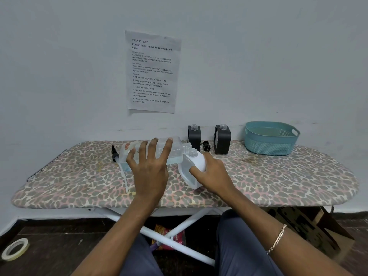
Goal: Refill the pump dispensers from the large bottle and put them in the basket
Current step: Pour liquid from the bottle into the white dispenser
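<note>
My left hand [149, 166] grips the large clear bottle [175, 150], tipped on its side with its open neck right over the mouth of a white dispenser [192, 166]. My right hand [211, 172] holds that white dispenser, which leans on the board. Two black dispensers [194, 137] [222, 139] stand uncapped at the back near the wall. A black pump head [206, 146] lies between them. Another pump with a long white tube [115, 154] lies left of the bottle. The teal basket [270, 144] stands at the back right.
Everything rests on an ironing board with a leopard-print cover [278, 176], set against a wall with a printed sheet [152, 72]. Under the board are white legs, a snack packet [169, 236] and a cardboard box [310, 226]. A tape roll [15, 249] lies on the floor.
</note>
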